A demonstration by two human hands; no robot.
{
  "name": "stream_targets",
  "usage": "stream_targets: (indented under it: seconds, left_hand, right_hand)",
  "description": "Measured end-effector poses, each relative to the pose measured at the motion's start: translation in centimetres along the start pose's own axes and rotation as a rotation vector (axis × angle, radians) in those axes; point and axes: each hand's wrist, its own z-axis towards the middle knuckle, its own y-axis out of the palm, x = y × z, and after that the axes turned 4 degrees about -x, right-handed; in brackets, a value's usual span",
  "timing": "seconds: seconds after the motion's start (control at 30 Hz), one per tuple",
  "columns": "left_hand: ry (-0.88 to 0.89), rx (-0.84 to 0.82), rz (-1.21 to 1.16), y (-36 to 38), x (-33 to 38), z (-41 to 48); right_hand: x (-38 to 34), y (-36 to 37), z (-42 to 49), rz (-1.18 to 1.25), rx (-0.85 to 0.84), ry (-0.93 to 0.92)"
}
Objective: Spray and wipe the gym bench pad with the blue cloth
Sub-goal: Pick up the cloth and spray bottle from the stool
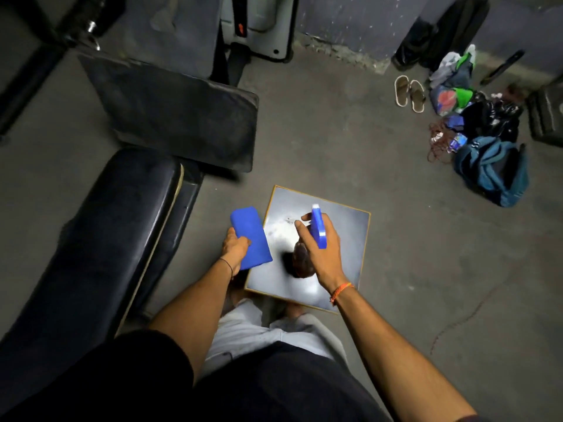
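A long black gym bench pad (100,239) runs along the left side, with a second, flatter black pad (173,114) angled beyond it. My left hand (234,245) grips a folded blue cloth (251,236), held in the air to the right of the bench pad. My right hand (320,248) holds a spray bottle with a blue trigger head (318,226) and a dark body (301,260), above a small square table. Both hands are apart from the bench pad.
A small square table with a shiny grey top (344,233) stands on the concrete floor under my hands. Sandals (409,92), bags and a blue backpack (493,172) lie at the far right. Dark machine frames (36,56) stand at the back left.
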Motion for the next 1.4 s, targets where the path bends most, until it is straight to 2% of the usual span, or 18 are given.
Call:
stream_targets:
  seconds: [0.23, 0.37, 0.53, 0.63, 0.8, 0.97, 1.3, 1.4]
  left_hand:
    - [0.025, 0.161, -0.228, -7.0, -3.3, -4.0]
    - [0.017, 0.322, -0.398, -10.2, -6.5, -9.1]
    - [0.032, 0.452, -0.579, -12.0, -10.0, -14.4]
    - [0.021, 0.535, -0.689, -13.6, -12.1, -15.4]
    - [0.045, 0.557, -0.808, -17.4, -14.0, -14.6]
    - [0.053, 0.513, -0.842, -23.2, -14.7, -10.7]
    - [-0.026, 0.387, -0.714, -34.6, -12.9, -4.4]
    - [-0.045, 0.394, -0.713, -36.5, -11.8, -2.5]
  right_hand:
    - [-1.8, 5.2, -0.7, 0.070, -0.352, -0.102]
    - [-2.8, 7.7, -2.0, 0.027, -0.579, -0.179]
    - [-3.4, 10.6, -4.3, -0.001, -0.763, -0.271]
    - [-3.9, 12.6, -5.6, -0.014, -0.819, -0.302]
    - [-3.9, 17.1, -7.0, -0.026, -0.985, -0.237]
    - [-3.9, 23.5, -8.1, -0.016, -0.984, -0.122]
    - [-4.0, 35.5, -6.4, -0.154, -0.864, -0.073]
    - [-4.3, 37.7, -5.5, -0.176, -0.884, -0.092]
